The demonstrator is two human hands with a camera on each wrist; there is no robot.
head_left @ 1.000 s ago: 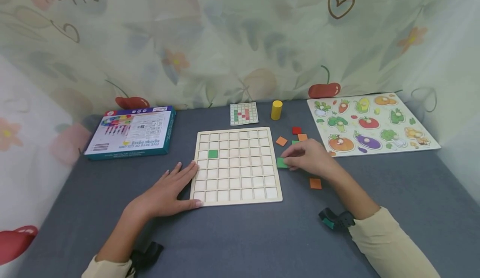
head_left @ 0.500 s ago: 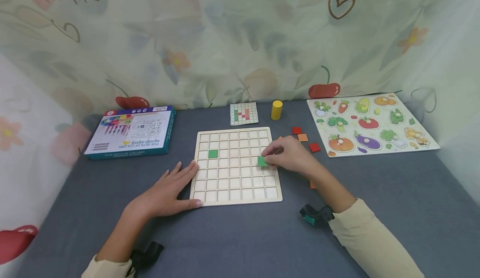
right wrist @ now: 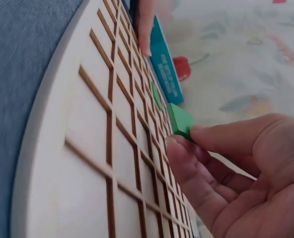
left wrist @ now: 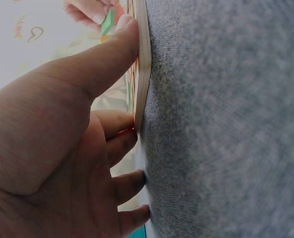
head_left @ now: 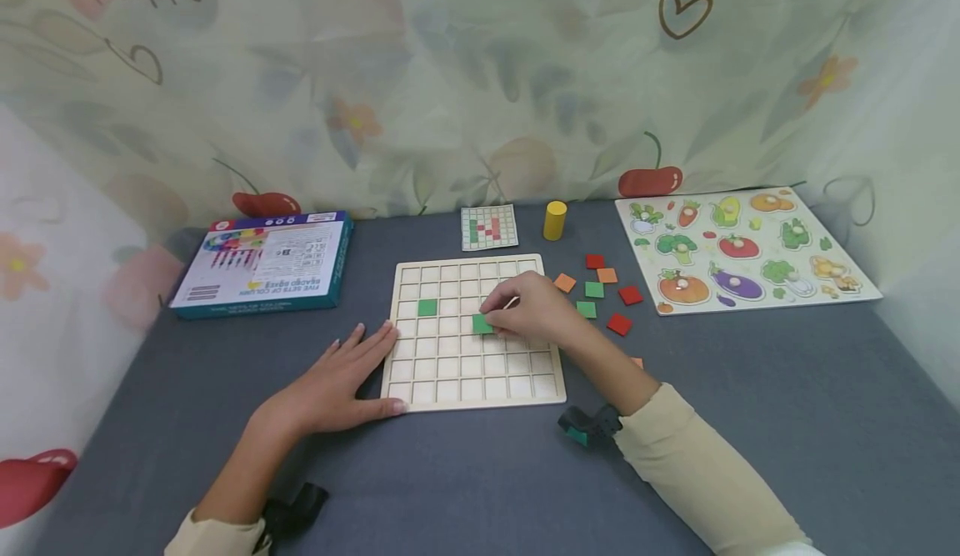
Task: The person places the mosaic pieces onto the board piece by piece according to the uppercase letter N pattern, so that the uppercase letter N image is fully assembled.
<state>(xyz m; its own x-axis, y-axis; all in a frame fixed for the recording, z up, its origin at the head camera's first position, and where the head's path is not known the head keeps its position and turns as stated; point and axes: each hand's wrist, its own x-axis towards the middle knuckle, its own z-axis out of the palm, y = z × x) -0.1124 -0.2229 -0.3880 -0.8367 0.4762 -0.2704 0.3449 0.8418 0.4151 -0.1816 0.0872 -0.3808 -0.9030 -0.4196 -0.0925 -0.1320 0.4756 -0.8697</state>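
Note:
My right hand [head_left: 531, 313] pinches a green square tile [right wrist: 180, 119] between thumb and fingertips, over the wooden grid board [head_left: 447, 391]. In the right wrist view the tile stands tilted, close above the cells. Another green tile [head_left: 427, 308] sits in a cell at the upper left of the board. My left hand [head_left: 337, 383] rests spread at the board's left edge, thumb on its near corner and fingers along the side. The left wrist view shows the thumb [left wrist: 112, 54] on top of the rim and some fingertips down on the cloth.
Right of the board lie loose red, orange and green tiles [head_left: 587, 310]. Behind it are a small pattern card [head_left: 489, 228] and a yellow cylinder [head_left: 554, 221]. A vegetable puzzle board [head_left: 742, 252] lies at the right, a flat box [head_left: 258, 266] at the left.
My right hand has carried the green tile leftward from the board's right edge to over its middle, uncovering tiles at the right. The left hand has stayed in place.

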